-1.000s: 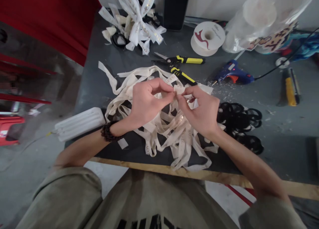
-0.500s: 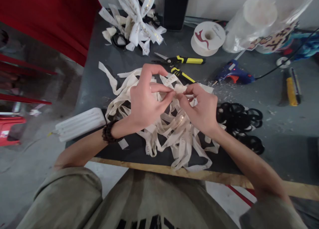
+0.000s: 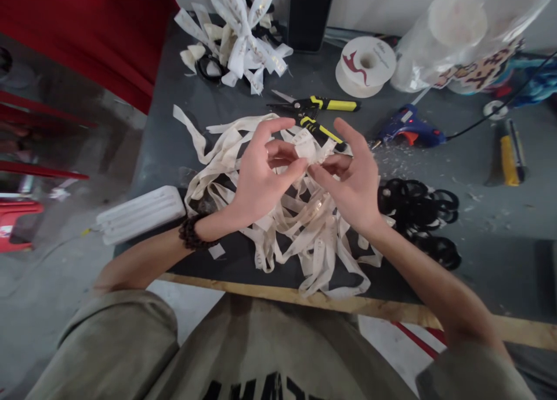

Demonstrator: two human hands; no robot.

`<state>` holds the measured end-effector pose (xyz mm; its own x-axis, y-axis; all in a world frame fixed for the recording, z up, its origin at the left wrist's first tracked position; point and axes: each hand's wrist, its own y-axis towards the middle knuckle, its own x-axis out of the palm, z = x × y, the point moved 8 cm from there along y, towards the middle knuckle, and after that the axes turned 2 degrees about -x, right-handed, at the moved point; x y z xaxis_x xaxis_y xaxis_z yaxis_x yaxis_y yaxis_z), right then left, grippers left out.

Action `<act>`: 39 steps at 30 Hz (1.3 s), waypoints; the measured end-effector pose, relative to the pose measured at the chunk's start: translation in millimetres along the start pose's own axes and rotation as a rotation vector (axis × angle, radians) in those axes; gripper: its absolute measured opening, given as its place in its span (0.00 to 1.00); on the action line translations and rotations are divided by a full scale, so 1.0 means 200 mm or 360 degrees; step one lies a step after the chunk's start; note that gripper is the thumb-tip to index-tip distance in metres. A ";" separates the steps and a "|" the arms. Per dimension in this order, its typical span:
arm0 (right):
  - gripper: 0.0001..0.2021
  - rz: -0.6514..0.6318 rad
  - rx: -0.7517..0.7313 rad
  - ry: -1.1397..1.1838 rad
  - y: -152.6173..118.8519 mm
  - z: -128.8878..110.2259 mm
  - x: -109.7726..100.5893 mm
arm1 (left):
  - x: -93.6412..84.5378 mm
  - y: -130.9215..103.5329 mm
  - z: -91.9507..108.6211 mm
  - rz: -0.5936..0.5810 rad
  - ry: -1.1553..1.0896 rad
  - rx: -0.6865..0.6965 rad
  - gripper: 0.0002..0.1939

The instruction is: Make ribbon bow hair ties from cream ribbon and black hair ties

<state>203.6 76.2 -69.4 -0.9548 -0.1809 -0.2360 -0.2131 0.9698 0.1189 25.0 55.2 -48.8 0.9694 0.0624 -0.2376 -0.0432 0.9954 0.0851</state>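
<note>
Between my hands is a small looped white ribbon bow (image 3: 310, 147) with faint printed lettering. My left hand (image 3: 270, 177) pinches its left side with thumb and fingers. From the other side my right hand (image 3: 348, 177) grips it, thumb low at the middle and index finger raised. Beneath both hands spreads a loose heap of cream printed ribbon strips (image 3: 319, 243). Just beyond the bow lie black-and-yellow snips (image 3: 324, 104), blades apart and pointing left. The fingertips behind the ribbon are partly hidden.
A blue glue gun (image 3: 409, 124) with a black cord lies right of the snips. Black hair ties (image 3: 418, 214) are piled right of my hand. A ribbon spool (image 3: 365, 66), finished bows (image 3: 246, 46), a yellow cutter (image 3: 509, 156) and a white ridged block (image 3: 141, 211) surround the work.
The ribbon between my fingertips has been raised and spread into visible loops. My right index finger has lifted away from the pinch, and my right hand has opened wider around the bow.
</note>
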 end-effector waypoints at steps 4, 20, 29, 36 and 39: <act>0.42 -0.0018 0.0043 0.0067 0.00 0.03 0.01 | 0.01 0.01 0.00 -0.0058 0.0053 -0.0017 0.28; 0.41 -0.0088 -0.0033 0.0036 -0.01 -0.04 0.02 | 0.04 -0.02 -0.06 -0.0137 -0.0341 -0.0233 0.25; 0.42 -0.0007 0.0012 0.0010 0.00 0.00 0.00 | -0.03 0.03 -0.07 0.0022 -0.0086 -0.0159 0.20; 0.40 -0.0037 -0.0179 -0.0179 0.00 -0.06 0.00 | -0.05 0.05 0.03 0.0020 -0.0166 -0.0307 0.18; 0.40 -0.0063 -0.0140 -0.0183 -0.01 -0.08 -0.01 | 0.00 0.03 -0.09 -0.0076 -0.0682 -0.0756 0.19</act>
<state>202.9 72.4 -54.3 -0.9163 -0.1940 -0.3505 -0.2724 0.9432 0.1903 21.0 62.1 -65.5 0.9793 0.0808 0.1857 -0.0048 0.9260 -0.3775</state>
